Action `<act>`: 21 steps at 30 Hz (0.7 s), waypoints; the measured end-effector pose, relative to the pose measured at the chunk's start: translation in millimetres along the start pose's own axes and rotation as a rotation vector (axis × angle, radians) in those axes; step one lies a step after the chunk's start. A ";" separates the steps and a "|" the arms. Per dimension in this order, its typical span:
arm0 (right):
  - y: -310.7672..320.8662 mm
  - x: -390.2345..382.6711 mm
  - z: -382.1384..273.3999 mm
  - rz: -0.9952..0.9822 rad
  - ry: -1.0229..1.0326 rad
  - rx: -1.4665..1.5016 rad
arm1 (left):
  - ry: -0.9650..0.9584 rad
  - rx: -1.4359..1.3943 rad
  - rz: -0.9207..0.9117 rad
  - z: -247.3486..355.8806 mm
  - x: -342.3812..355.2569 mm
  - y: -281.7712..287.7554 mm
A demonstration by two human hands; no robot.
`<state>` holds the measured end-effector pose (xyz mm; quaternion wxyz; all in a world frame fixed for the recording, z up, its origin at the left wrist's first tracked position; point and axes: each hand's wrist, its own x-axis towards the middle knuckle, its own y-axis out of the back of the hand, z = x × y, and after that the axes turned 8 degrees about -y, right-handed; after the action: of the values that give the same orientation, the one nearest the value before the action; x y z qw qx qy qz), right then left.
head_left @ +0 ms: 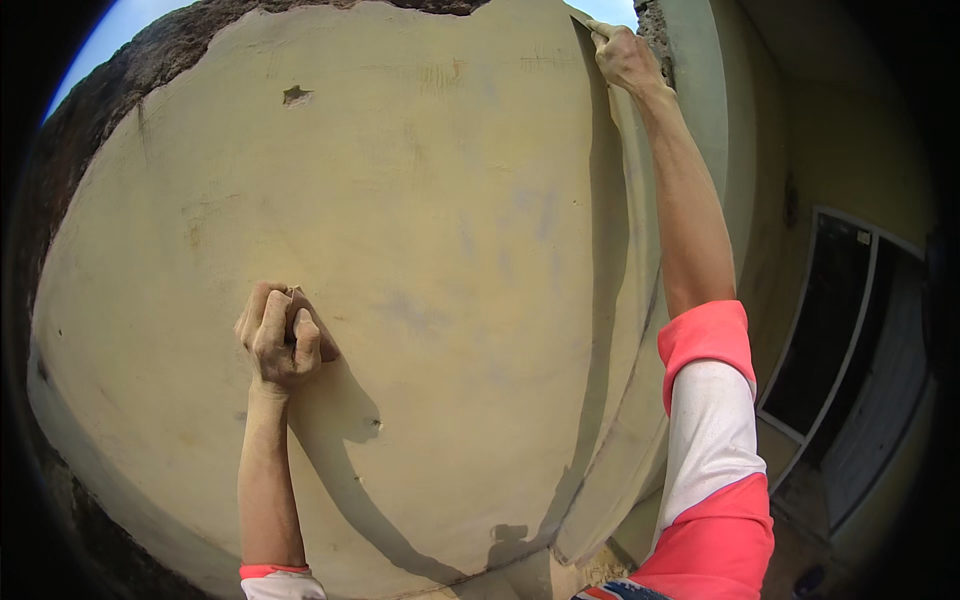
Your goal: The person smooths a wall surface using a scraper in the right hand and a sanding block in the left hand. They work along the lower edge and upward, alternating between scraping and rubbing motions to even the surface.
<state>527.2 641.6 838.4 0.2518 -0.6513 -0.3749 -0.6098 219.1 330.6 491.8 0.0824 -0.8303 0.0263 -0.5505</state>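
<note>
A pale yellow-beige plastered wall (430, 240) fills most of the view in front of me. At the left, my left hand (277, 340) is closed on a folded piece of brown sandpaper (327, 343), held against the wall; dust coats the knuckles. My right arm reaches high to the wall's upper right edge. There my right hand (628, 58) rests with the index finger stretched out onto the surface and the other fingers bent. I see nothing held in it, though its far side is hidden.
A small chipped hole (297, 96) marks the wall's upper left. Rough broken masonry (110, 110) borders its top and left. A long arm shadow (607, 220) falls down the right side. Farther right stands a white-framed door (850, 330). Low on the wall shows my shadow.
</note>
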 end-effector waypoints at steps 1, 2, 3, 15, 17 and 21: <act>1.3 2.2 -2.2 -0.008 -0.010 -0.003 | 0.000 0.000 0.009 0.9 -1.2 -2.6; 4.0 9.2 -6.8 -0.008 -0.014 0.001 | 0.002 -0.005 0.011 0.9 -0.7 -3.3; -3.4 7.0 -0.2 0.003 -0.003 -0.002 | 0.005 -0.020 0.012 0.9 -2.7 -5.7; -9.0 -84.1 49.0 -0.013 -0.112 0.059 | 0.008 0.009 -0.021 2.1 -0.6 -4.2; -6.9 -90.2 49.8 -0.063 -0.139 0.031 | 0.018 0.012 -0.015 2.7 0.2 -4.0; -13.7 -137.7 60.9 -0.038 -0.072 0.057 | -0.005 0.114 -0.031 5.1 5.7 4.9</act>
<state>556.5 672.6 693.3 0.2449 -0.6583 -0.4132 -0.5797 226.3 325.6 494.3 0.1211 -0.8259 -0.0183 -0.5504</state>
